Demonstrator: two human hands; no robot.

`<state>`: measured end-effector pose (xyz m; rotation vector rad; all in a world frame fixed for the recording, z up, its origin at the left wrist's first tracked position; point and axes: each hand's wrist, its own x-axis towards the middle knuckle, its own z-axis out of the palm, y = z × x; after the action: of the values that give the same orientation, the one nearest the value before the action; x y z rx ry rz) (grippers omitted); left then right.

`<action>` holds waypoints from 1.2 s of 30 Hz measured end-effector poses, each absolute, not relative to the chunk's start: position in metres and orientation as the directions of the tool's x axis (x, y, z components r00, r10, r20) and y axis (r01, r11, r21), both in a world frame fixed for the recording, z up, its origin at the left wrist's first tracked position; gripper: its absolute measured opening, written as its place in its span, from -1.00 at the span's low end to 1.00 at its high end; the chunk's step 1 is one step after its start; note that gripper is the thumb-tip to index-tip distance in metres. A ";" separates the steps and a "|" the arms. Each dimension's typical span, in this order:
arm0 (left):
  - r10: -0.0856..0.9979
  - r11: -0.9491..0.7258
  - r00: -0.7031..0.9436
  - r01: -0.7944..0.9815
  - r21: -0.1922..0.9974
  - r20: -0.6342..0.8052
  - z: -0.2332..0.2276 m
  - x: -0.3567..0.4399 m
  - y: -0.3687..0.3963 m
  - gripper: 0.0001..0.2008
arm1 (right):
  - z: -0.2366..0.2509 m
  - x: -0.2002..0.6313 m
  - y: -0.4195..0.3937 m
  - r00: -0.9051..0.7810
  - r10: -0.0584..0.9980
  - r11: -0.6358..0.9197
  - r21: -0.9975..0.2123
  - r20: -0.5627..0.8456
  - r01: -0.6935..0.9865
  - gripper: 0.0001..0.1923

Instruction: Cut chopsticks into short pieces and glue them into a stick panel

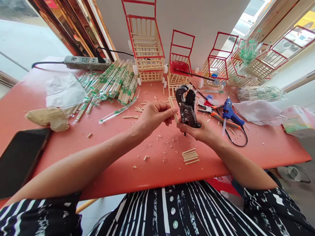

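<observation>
A: What were our hands doing over the red table (36, 98)?

B: Our left hand (154, 116) pinched a small bundle of bamboo sticks (173, 109) between thumb and fingertips. Our right hand (200, 131) was wrapped around the handle of the black cutter (187, 106), its jaw pointing toward twelve o'clock. The sticks stood just at nine o'clock of the cutter head, touching or nearly so; we could not tell which.

A: And below the hands?

B: At six o'clock lay a neat row of cut sticks (190, 156), with sawdust and short offcuts scattered around.

A: What else did we see?

B: At three o'clock of the cutter lay a blue glue gun (230, 113) with its black cord, and beyond it a white cloth (258, 112). At ten o'clock sat a heap of wrapped chopsticks (110, 82), with a power strip (87, 62) behind it. At twelve o'clock stood several red-framed stick carts (147, 42). A dark phone (18, 157) lay at eight o'clock, near the table edge.
</observation>
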<state>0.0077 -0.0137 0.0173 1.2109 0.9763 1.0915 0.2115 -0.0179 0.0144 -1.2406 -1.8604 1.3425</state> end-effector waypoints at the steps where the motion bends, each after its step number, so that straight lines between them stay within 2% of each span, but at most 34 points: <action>1: 0.976 0.029 0.219 -0.120 0.992 -0.002 0.016 0.008 -0.013 -0.56 | 0.014 0.211 -0.018 -0.433 0.896 0.082 -0.925 -0.095 0.371 -0.65; 7: 0.972 0.064 0.236 -0.215 0.975 -0.012 0.007 0.012 -0.013 -0.58 | 0.015 0.209 -0.020 -0.393 0.910 0.014 -0.936 -0.134 0.353 -0.60; 14: 0.974 0.057 0.226 -0.267 0.962 0.005 0.003 0.012 -0.013 -0.64 | 0.015 0.213 -0.017 -0.411 0.902 0.038 -0.926 -0.130 0.375 -0.56; 16: 0.974 0.021 0.223 -0.236 0.971 0.033 0.003 0.008 -0.009 -0.66 | 0.020 0.218 -0.014 -0.442 0.887 0.071 -0.905 -0.135 0.418 -0.53; 19: 0.961 -0.045 0.269 -0.101 0.994 0.071 0.008 -0.001 -0.003 -0.69 | 0.029 0.229 -0.006 -0.489 0.862 0.125 -0.880 -0.132 0.458 -0.39; 21: 0.949 -0.074 0.307 -0.004 0.997 0.072 0.014 -0.007 -0.001 -0.70 | 0.032 0.236 -0.001 -0.482 0.866 0.127 -0.874 -0.133 0.469 -0.29; 24: 0.952 -0.077 0.302 0.051 0.996 0.058 0.021 -0.011 0.001 -0.74 | 0.032 0.245 0.003 -0.450 0.880 0.111 -0.853 -0.154 0.510 -0.21; 29: 0.953 -0.055 0.301 0.107 0.993 0.020 0.024 -0.015 0.002 -0.78 | 0.032 0.248 0.003 -0.457 0.874 0.147 -0.806 -0.165 0.573 -0.16; 36: 0.922 -0.032 0.387 0.127 0.991 -0.020 0.022 -0.016 0.004 -0.82 | 0.033 0.247 0.002 -0.518 0.843 0.234 -0.766 -0.147 0.598 -0.21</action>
<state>-0.0164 0.0036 0.0223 1.4707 0.9959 0.8483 0.2466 0.0016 0.0328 -1.3422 -2.2135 1.1651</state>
